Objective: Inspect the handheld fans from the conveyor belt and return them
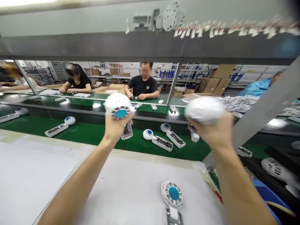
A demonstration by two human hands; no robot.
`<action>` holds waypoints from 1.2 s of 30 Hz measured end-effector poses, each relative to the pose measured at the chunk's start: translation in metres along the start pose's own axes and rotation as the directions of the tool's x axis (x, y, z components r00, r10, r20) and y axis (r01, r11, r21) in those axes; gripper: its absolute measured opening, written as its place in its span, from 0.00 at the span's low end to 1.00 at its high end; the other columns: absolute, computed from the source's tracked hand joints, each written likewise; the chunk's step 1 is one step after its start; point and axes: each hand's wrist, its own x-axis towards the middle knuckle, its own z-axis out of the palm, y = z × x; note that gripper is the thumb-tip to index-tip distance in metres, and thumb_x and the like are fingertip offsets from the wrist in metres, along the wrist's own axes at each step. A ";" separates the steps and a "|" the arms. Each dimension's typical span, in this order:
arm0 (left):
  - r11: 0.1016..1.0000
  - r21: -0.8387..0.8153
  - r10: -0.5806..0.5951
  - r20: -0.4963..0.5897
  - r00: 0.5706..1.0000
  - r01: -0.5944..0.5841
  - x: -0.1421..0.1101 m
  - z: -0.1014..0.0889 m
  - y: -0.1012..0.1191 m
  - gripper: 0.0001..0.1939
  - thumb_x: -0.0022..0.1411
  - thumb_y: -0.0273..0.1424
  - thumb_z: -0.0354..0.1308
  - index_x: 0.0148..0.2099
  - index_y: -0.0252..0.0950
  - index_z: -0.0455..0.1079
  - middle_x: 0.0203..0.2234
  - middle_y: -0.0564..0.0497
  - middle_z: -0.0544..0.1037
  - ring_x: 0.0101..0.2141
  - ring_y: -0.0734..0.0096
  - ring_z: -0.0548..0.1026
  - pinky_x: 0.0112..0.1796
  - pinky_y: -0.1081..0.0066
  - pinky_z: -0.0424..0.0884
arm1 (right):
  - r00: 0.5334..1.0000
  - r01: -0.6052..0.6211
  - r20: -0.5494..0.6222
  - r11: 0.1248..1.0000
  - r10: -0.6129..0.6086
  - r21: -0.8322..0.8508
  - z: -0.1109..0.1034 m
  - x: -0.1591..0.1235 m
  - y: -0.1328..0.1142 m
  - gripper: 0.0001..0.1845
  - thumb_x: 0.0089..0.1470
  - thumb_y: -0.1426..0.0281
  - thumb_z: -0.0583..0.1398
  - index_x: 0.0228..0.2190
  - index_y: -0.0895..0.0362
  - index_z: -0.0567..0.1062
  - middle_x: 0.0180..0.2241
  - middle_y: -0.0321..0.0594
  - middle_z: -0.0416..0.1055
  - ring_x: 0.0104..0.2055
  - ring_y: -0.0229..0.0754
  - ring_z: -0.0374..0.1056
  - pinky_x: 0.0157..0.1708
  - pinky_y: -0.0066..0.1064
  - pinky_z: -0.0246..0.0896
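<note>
Near the centre of the frame, the left hand point(113, 126) holds a white fan point(117, 100), its fingers wrapped around the round head, above the green belt point(93, 132). Right of centre, the right hand point(217, 131) grips a blurred fan head point(203, 109); its fingertips cannot be told. A third fan point(173, 193) lies on the white table point(131, 181), lower right of centre, below both hands, its long axis running toward the bottom edge; the right hand appears nearer.
</note>
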 end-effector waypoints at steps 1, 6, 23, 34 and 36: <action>0.996 0.037 -0.087 0.021 0.996 0.087 0.006 0.000 -0.015 0.13 0.50 0.35 0.70 0.29 0.36 0.69 0.21 0.55 0.73 0.23 0.71 0.72 0.28 0.70 0.70 | 0.995 -0.096 -0.016 0.960 0.095 -0.264 0.008 0.007 0.011 0.30 0.47 0.71 0.71 0.53 0.57 0.75 0.55 0.50 0.73 0.59 0.55 0.68 0.59 0.41 0.63; 0.928 0.187 -0.351 0.146 0.925 0.322 0.022 -0.010 -0.076 0.17 0.54 0.33 0.72 0.41 0.31 0.71 0.29 0.50 0.77 0.30 0.67 0.75 0.33 0.67 0.73 | 0.905 -0.340 0.012 0.741 0.425 -0.580 0.031 0.017 0.075 0.18 0.44 0.72 0.71 0.38 0.66 0.80 0.39 0.61 0.79 0.46 0.68 0.75 0.43 0.47 0.69; 0.431 0.854 -0.355 -0.137 0.925 0.292 0.044 -0.066 -0.159 0.19 0.70 0.40 0.59 0.57 0.33 0.70 0.51 0.42 0.75 0.49 0.59 0.75 0.50 0.54 0.75 | 0.922 0.095 0.300 0.610 0.244 -0.787 0.100 -0.030 0.121 0.18 0.67 0.65 0.58 0.55 0.60 0.72 0.59 0.49 0.66 0.65 0.53 0.58 0.62 0.50 0.55; 0.286 0.947 -0.521 0.022 0.853 0.150 0.022 -0.001 -0.115 0.20 0.69 0.43 0.59 0.53 0.33 0.72 0.49 0.43 0.77 0.49 0.60 0.76 0.51 0.53 0.74 | 0.844 0.061 0.403 0.684 0.353 -0.727 0.130 -0.045 0.101 0.21 0.61 0.64 0.64 0.53 0.60 0.72 0.54 0.47 0.69 0.58 0.52 0.65 0.57 0.49 0.61; 0.295 0.935 -0.596 0.018 0.803 0.198 0.014 0.020 -0.122 0.20 0.69 0.43 0.59 0.53 0.33 0.72 0.49 0.43 0.76 0.48 0.60 0.76 0.50 0.54 0.74 | 0.856 -0.003 0.373 0.726 0.357 -0.687 0.128 -0.042 0.093 0.20 0.59 0.67 0.66 0.51 0.60 0.72 0.55 0.47 0.68 0.60 0.53 0.63 0.59 0.50 0.60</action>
